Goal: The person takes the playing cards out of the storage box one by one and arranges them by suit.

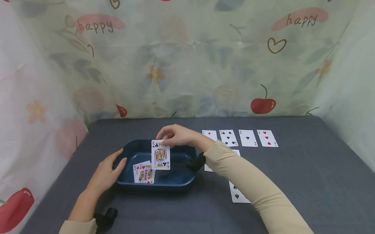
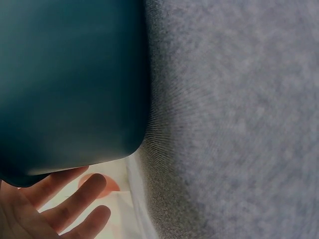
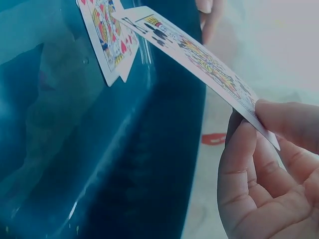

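Note:
Over a dark blue rectangular tray [image 1: 182, 183], my right hand [image 1: 180, 136] pinches a king of clubs playing card [image 1: 160, 159] by its top edge. The right wrist view shows the thumb on the card's face and fingers behind it. Inside the tray, on its left, lie overlapping face cards [image 1: 143, 174] with red hearts. My left hand [image 1: 104, 174] is at the tray's left end, thumb by the rim. In the left wrist view its fingers [image 2: 82, 199] extend loosely beside the tray's outer wall [image 2: 75, 99].
Right of the tray, a row of face-up cards lies on the grey cloth, among them a five of spades [image 1: 229, 138], an ace of clubs [image 1: 248, 138] and a three of hearts [image 1: 267, 138]. Nearer, a spade card [image 1: 239, 196] is partly under my right sleeve [image 1: 259, 184].

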Motion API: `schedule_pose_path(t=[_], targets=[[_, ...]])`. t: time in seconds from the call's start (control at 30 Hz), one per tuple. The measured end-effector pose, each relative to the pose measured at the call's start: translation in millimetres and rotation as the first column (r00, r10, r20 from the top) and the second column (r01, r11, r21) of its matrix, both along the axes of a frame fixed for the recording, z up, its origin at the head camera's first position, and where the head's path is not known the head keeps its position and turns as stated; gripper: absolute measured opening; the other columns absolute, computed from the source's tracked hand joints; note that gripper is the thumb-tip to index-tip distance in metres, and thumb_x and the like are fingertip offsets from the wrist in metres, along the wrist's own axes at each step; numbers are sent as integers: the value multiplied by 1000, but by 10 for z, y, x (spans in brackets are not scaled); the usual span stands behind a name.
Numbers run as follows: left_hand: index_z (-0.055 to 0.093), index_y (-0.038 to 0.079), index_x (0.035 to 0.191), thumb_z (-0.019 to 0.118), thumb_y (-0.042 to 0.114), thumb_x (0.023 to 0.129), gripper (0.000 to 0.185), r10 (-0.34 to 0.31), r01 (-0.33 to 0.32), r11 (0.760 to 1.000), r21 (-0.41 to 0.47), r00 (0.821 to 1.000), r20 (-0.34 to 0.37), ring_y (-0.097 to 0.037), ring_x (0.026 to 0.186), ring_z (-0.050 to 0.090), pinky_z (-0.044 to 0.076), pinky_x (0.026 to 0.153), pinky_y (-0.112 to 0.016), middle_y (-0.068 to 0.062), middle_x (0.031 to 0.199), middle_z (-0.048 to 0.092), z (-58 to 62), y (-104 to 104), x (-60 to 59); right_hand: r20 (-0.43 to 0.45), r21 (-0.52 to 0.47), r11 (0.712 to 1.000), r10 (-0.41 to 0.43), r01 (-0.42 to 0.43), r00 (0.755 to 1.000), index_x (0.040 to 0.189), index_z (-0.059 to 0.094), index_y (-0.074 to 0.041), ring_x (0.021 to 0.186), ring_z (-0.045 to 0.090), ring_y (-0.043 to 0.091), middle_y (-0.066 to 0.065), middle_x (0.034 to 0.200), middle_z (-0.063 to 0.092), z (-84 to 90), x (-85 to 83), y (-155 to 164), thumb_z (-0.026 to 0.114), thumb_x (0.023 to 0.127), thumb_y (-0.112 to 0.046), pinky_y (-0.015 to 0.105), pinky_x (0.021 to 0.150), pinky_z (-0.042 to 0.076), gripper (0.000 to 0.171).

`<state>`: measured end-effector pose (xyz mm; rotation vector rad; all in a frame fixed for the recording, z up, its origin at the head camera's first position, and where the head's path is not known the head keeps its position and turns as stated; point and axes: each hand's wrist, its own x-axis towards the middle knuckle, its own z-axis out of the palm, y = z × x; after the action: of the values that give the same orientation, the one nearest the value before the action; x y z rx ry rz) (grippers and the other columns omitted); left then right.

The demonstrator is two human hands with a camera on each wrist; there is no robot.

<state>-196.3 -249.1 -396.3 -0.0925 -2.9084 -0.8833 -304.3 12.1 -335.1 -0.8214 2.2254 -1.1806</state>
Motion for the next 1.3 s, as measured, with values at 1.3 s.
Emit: schedule_pose_path(t=[1.3], targets=[[33,1,143,40,38,99,58,-20,20,1000,4,1000,-9,-46,134,31,26,108,-61,-29,145,34,31,-3,10,-2,-122,938,-327,324,945,123,52,-2,86,60,12,10,104,64,-77,7,1508,55,93,-16,31,82,50,34]])
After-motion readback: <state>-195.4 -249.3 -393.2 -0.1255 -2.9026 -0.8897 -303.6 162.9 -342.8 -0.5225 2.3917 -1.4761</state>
